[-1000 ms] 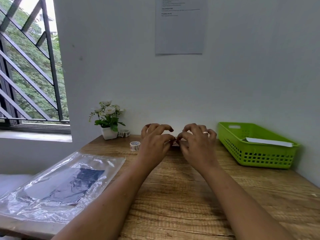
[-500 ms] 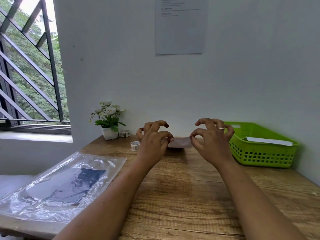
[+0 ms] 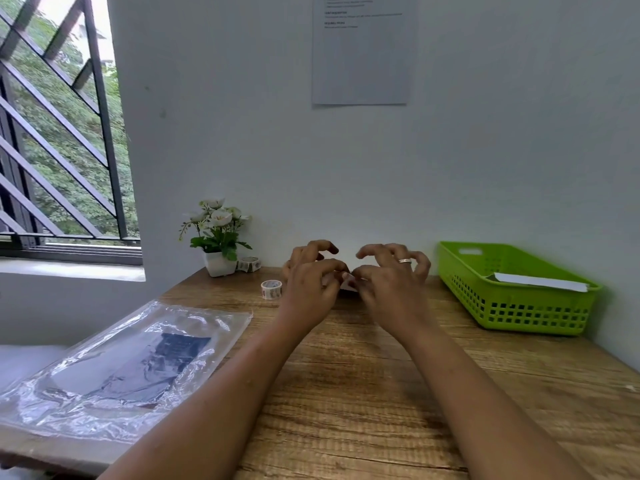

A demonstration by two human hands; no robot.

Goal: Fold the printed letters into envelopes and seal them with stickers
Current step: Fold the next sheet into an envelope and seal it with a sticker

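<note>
Left hand [image 3: 308,284] and right hand [image 3: 393,289], fingers curled, pinch a small pale slip [image 3: 349,283] between them near the far edge of the counter [image 3: 353,375] — sticker or paper cannot be told — probably lifted for peeling. A sticker roll [image 3: 271,289] stands just left of the left hand; an envelope [image 3: 540,282] lies in the green basket [image 3: 519,313] by the right edge.
</note>
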